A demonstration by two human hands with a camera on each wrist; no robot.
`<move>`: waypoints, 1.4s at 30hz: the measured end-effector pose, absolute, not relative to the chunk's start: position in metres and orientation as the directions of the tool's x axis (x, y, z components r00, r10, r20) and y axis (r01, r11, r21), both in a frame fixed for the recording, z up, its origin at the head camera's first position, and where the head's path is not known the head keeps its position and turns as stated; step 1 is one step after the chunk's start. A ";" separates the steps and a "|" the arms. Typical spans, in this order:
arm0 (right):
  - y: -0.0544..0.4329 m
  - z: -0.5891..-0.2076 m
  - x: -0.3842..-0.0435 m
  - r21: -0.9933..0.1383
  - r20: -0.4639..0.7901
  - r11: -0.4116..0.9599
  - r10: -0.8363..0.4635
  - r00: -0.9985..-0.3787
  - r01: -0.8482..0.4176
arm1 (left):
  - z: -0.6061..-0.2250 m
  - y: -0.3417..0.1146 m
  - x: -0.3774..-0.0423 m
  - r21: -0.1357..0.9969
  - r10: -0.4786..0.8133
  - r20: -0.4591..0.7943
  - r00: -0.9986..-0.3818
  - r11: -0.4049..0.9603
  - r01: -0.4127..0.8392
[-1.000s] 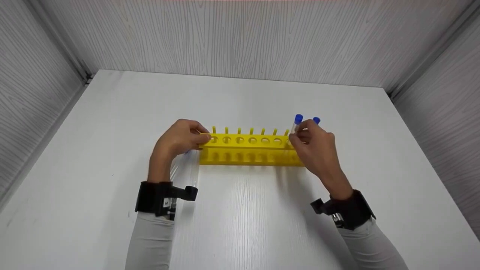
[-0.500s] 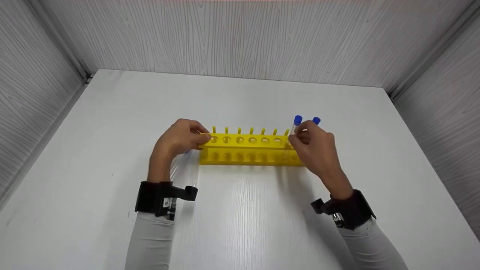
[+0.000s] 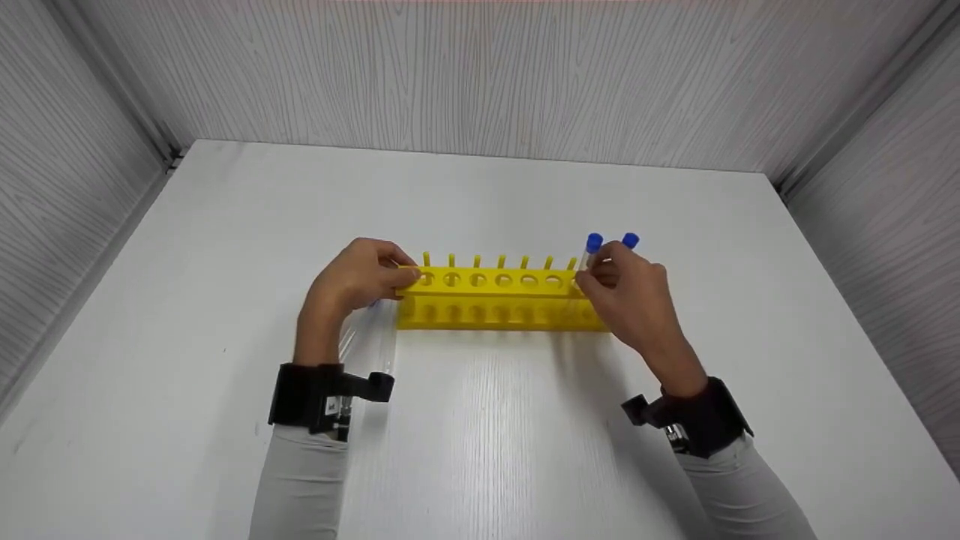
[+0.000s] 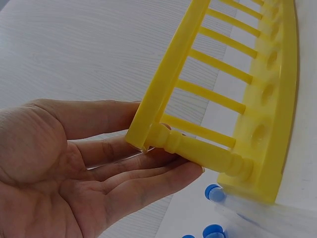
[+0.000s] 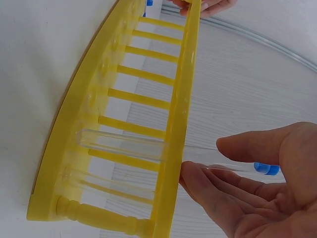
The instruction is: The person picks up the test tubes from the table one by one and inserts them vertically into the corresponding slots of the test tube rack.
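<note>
A yellow test tube rack (image 3: 487,291) stands upright across the middle of the table. My left hand (image 3: 356,274) grips the left end of its top plate, thumb on top and fingers beneath, as the left wrist view shows. Between thumb and fingertips my right hand (image 3: 634,296) pinches a clear test tube (image 5: 124,144) with a blue cap (image 3: 594,241). That tube passes down through a top hole near the right end, its lower tip close to the base. A second blue-capped test tube (image 3: 631,240) stands in the end hole, partly hidden behind the right hand.
Several blue-capped tubes (image 4: 214,193) lie on the white table (image 3: 480,435) beside the rack's left end, partly under the left wrist. Pegs (image 3: 502,261) line the rack's back. Wood-grain panels (image 3: 480,82) enclose the table at the back and sides.
The blue cap of the pinched tube has sunk slightly toward the rack. Both hands have stayed almost in place.
</note>
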State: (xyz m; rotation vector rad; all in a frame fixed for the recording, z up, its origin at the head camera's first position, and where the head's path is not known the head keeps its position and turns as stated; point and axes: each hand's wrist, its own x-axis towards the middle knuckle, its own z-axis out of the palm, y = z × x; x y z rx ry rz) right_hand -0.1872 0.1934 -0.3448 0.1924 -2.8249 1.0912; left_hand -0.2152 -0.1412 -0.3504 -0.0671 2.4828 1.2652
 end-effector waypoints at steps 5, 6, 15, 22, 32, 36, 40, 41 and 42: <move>0.193 -0.344 -0.187 -0.661 0.143 0.734 -0.082 -0.986 -0.157 | -0.350 -0.142 -0.214 0.776 0.121 -0.327 -0.937 0.600 -0.193; 0.193 -0.344 -0.187 -0.659 0.146 0.735 -0.084 -0.986 -0.160 | -0.350 -0.142 -0.214 0.777 0.126 -0.323 -0.938 0.601 -0.187; 0.193 -0.343 -0.187 -0.655 0.166 0.732 -0.100 -0.981 -0.186 | -0.349 -0.143 -0.213 0.772 0.131 -0.314 -0.940 0.612 -0.172; 0.192 -0.344 -0.187 -0.649 0.158 0.740 -0.100 -0.982 -0.180 | -0.350 -0.143 -0.214 0.771 0.124 -0.319 -0.939 0.610 -0.182; 0.192 -0.344 -0.188 -0.646 0.128 0.748 -0.089 -0.988 -0.151 | -0.350 -0.142 -0.213 0.776 0.129 -0.310 -0.942 0.607 -0.172; 0.192 -0.344 -0.188 -0.647 0.129 0.747 -0.090 -0.988 -0.153 | -0.349 -0.142 -0.213 0.778 0.137 -0.312 -0.940 0.605 -0.170; 0.192 -0.343 -0.188 -0.649 0.123 0.746 -0.090 -0.988 -0.148 | -0.349 -0.142 -0.214 0.778 0.140 -0.315 -0.939 0.605 -0.170; 0.192 -0.343 -0.188 -0.649 0.121 0.746 -0.089 -0.989 -0.147 | -0.349 -0.142 -0.214 0.777 0.141 -0.316 -0.938 0.606 -0.171; 0.192 -0.343 -0.188 -0.650 0.117 0.746 -0.090 -0.989 -0.144 | -0.349 -0.142 -0.215 0.776 0.139 -0.317 -0.938 0.607 -0.172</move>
